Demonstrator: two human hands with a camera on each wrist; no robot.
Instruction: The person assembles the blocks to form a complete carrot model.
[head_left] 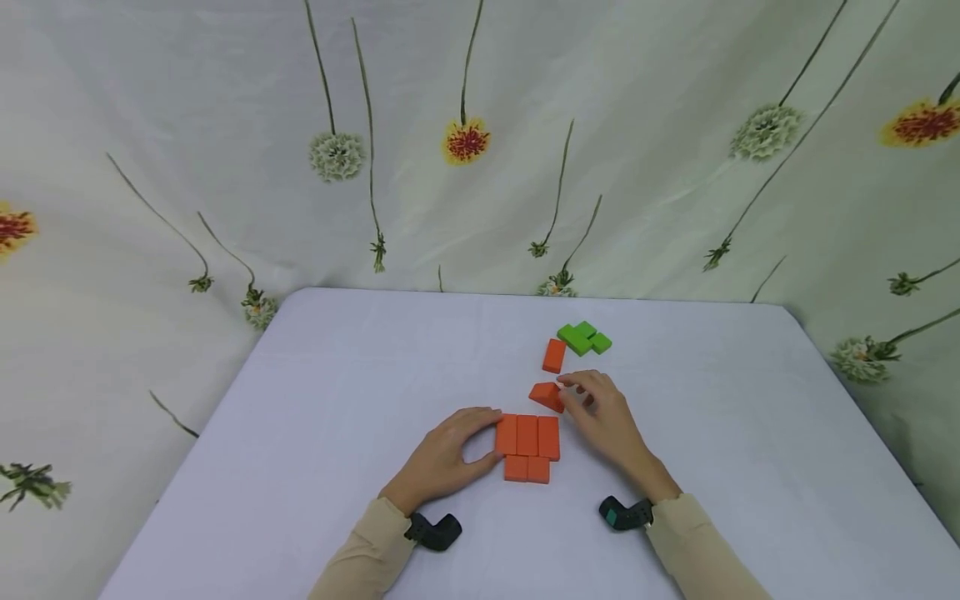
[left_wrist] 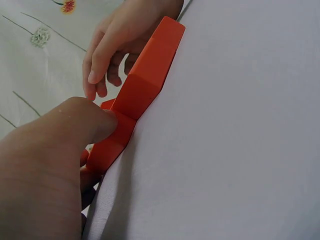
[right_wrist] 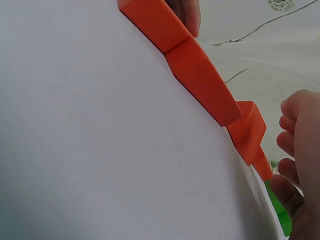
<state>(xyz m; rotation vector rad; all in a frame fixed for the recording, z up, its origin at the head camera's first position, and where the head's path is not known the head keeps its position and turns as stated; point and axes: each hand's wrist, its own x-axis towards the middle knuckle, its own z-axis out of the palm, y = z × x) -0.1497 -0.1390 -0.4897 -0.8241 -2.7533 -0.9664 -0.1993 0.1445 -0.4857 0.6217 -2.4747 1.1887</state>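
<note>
Orange blocks (head_left: 527, 435) in all views

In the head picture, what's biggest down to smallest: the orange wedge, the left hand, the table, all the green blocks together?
1. Table
2. Left hand
3. Green blocks together
4. Orange wedge

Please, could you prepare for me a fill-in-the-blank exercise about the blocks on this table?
In the head view, the left grip touches the upper row, which has ___ blocks.
The lower row has ___ blocks.
The wedge by the right grip is coloured ___.
The farthest block cluster is coloured ___.
Missing words: three; two; orange; green.
</note>
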